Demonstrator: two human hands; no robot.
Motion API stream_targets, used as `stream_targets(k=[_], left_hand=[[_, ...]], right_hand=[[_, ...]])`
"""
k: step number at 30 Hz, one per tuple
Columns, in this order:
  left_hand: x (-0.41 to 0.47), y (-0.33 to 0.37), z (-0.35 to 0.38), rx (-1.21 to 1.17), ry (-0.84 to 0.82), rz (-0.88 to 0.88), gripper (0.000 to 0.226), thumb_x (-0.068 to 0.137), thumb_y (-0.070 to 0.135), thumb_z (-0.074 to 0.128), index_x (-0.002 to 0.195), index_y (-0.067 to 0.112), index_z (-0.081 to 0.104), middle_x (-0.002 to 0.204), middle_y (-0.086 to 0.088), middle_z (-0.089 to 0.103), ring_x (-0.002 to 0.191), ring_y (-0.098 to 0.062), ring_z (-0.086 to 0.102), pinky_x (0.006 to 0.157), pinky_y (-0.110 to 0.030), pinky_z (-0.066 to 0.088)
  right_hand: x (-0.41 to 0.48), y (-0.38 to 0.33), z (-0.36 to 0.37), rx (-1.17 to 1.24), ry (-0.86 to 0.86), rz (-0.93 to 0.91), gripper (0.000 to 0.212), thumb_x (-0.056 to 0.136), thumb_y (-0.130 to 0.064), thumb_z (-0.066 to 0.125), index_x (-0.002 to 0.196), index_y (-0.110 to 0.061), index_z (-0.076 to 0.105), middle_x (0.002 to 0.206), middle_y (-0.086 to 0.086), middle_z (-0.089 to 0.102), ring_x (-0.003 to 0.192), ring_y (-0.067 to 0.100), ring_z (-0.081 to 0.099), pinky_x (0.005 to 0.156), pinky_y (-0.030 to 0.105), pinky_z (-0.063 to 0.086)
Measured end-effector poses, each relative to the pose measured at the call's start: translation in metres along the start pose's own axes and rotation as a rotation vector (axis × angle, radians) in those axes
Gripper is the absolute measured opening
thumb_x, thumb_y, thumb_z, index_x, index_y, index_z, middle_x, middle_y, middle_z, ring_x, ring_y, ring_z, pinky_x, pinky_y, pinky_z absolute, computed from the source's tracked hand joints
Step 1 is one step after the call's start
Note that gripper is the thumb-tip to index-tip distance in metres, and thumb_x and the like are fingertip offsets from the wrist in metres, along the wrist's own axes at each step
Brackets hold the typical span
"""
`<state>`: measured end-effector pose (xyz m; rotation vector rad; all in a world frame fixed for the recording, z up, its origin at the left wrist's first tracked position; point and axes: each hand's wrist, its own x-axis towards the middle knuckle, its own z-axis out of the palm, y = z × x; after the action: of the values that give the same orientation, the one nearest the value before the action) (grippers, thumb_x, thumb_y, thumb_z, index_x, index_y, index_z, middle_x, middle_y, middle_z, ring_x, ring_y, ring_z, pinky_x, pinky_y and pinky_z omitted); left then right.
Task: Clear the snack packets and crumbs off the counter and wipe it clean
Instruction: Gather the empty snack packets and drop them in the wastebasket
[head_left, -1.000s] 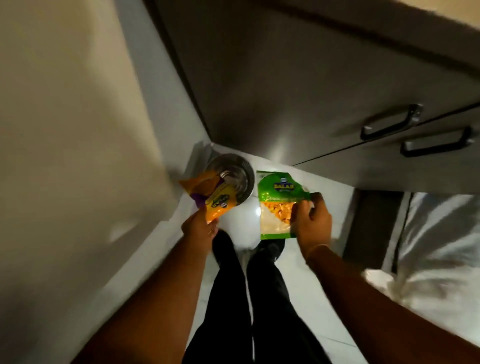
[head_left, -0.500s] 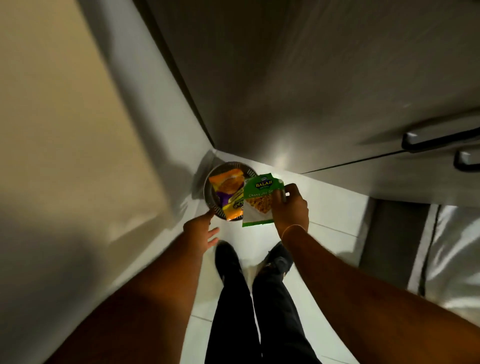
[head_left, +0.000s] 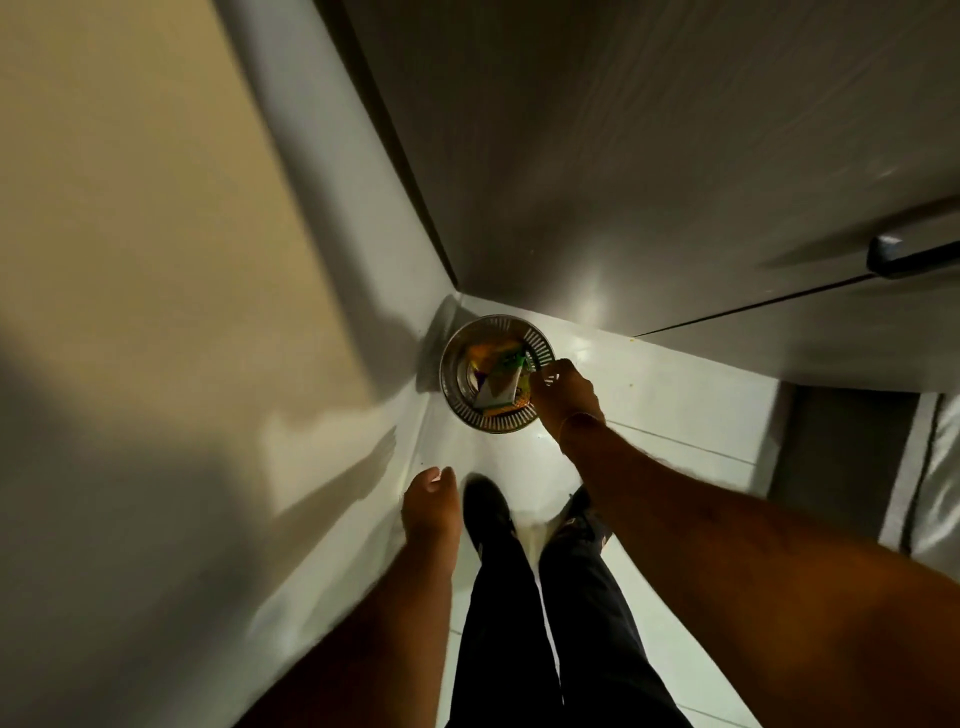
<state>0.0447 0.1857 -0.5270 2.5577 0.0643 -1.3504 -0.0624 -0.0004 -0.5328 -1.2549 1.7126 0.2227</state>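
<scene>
A round steel bin (head_left: 540, 347) with a slotted rim stands on the floor in the corner. The orange snack packet (head_left: 480, 356) lies inside it, mostly covered. The green snack packet (head_left: 500, 388) sits on top, tilted, half down in the bin. My right hand (head_left: 563, 392) reaches over the bin's right rim, fingers pinched on the green packet's edge. My left hand (head_left: 431, 512) hangs back near the wall, below the bin, holding nothing, with its fingers curled in.
Grey cabinet fronts (head_left: 675, 182) with a dark bar handle (head_left: 914, 260) rise beyond the bin. A pale wall (head_left: 156, 260) runs down the left. My black-trousered legs (head_left: 545, 623) and shoes stand on the white tiled floor (head_left: 675, 415).
The green packet has gone from above the bin down into it with my right hand. My left hand pulled back from the bin and curled its fingers.
</scene>
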Motion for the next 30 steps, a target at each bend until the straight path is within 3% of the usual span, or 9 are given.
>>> stream_targets(k=[5, 10, 13, 15, 18, 20, 23, 27, 30], left_hand=[[-0.056, 0.028, -0.014, 0.508, 0.241, 0.384, 0.058, 0.108, 0.031, 0.052, 0.163, 0.017, 0.040, 0.163, -0.007, 0.050, 0.151, -0.026, 0.045, 0.121, -0.043, 0.042], [-0.141, 0.079, -0.043, 0.769, 0.291, 0.731, 0.073, 0.110, 0.049, 0.036, 0.172, 0.021, 0.011, 0.180, -0.003, 0.012, 0.167, -0.024, 0.010, 0.135, -0.045, 0.013], [-0.194, 0.107, -0.064, 0.822, 0.369, 0.868, 0.078, 0.108, 0.053, 0.034, 0.172, 0.019, 0.004, 0.181, -0.005, 0.003, 0.167, -0.027, 0.006, 0.134, -0.050, 0.011], [-0.235, 0.127, -0.084, 0.842, 0.394, 0.972, 0.079, 0.108, 0.052, 0.036, 0.172, 0.018, 0.007, 0.180, -0.007, 0.003, 0.167, -0.028, 0.008, 0.134, -0.052, 0.012], [-0.291, 0.142, -0.117, 0.790, 0.432, 1.173, 0.075, 0.098, 0.039, 0.051, 0.165, 0.012, 0.036, 0.175, -0.009, 0.027, 0.161, -0.028, 0.031, 0.128, -0.054, 0.029], [-0.322, 0.151, -0.142, 0.782, 0.450, 1.283, 0.073, 0.090, 0.039, 0.050, 0.156, 0.007, 0.053, 0.170, -0.011, 0.037, 0.156, -0.031, 0.040, 0.123, -0.054, 0.032], [-0.357, 0.181, -0.172, 0.836, 0.488, 1.317, 0.070, 0.097, 0.046, 0.044, 0.157, 0.010, 0.052, 0.170, -0.010, 0.037, 0.155, -0.031, 0.039, 0.121, -0.054, 0.026], [-0.414, 0.245, -0.205, 0.707, 0.575, 1.298, 0.068, 0.103, 0.049, 0.035, 0.164, 0.018, 0.040, 0.175, -0.006, 0.027, 0.161, -0.028, 0.030, 0.127, -0.052, 0.026], [-0.436, 0.292, -0.221, 0.645, 0.637, 1.317, 0.073, 0.100, 0.056, 0.039, 0.163, 0.018, 0.042, 0.172, -0.008, 0.036, 0.159, -0.031, 0.036, 0.125, -0.055, 0.036]], right_hand=[[-0.043, 0.009, -0.034, -0.108, 0.061, -0.115, 0.031, 0.103, -0.040, 0.056, 0.131, -0.029, 0.056, 0.126, 0.001, 0.069, 0.116, 0.026, 0.065, 0.095, 0.041, 0.056], [-0.117, -0.005, -0.099, -0.408, 0.176, -0.369, 0.063, 0.105, -0.046, 0.051, 0.163, -0.028, 0.034, 0.170, 0.003, 0.035, 0.158, 0.028, 0.031, 0.129, 0.046, 0.028], [-0.166, -0.020, -0.133, -0.489, 0.193, -0.465, 0.068, 0.108, -0.053, 0.041, 0.168, -0.031, 0.018, 0.179, 0.002, 0.012, 0.166, 0.026, 0.007, 0.134, 0.049, 0.009], [-0.206, -0.035, -0.160, -0.525, 0.280, -0.592, 0.067, 0.107, -0.053, 0.043, 0.166, -0.028, 0.025, 0.178, 0.005, 0.017, 0.166, 0.027, 0.010, 0.134, 0.050, 0.012], [-0.260, -0.059, -0.194, -0.588, 0.431, -0.902, 0.064, 0.100, -0.043, 0.052, 0.159, -0.019, 0.045, 0.173, 0.008, 0.031, 0.162, 0.027, 0.028, 0.129, 0.052, 0.029], [-0.291, -0.079, -0.223, -0.571, 0.510, -1.050, 0.068, 0.097, -0.042, 0.053, 0.161, -0.020, 0.044, 0.176, 0.006, 0.025, 0.163, 0.024, 0.024, 0.130, 0.047, 0.020], [-0.320, -0.117, -0.272, -0.564, 0.629, -1.093, 0.067, 0.102, -0.043, 0.050, 0.164, -0.024, 0.034, 0.178, 0.004, 0.016, 0.166, 0.021, 0.011, 0.131, 0.046, 0.009], [-0.348, -0.165, -0.362, -0.540, 0.756, -1.062, 0.065, 0.105, -0.043, 0.047, 0.165, -0.025, 0.034, 0.177, 0.003, 0.018, 0.165, 0.022, 0.015, 0.129, 0.050, 0.015], [-0.350, -0.191, -0.420, -0.488, 0.842, -1.001, 0.068, 0.105, -0.047, 0.046, 0.167, -0.025, 0.030, 0.177, 0.003, 0.018, 0.165, 0.023, 0.015, 0.130, 0.053, 0.022]])
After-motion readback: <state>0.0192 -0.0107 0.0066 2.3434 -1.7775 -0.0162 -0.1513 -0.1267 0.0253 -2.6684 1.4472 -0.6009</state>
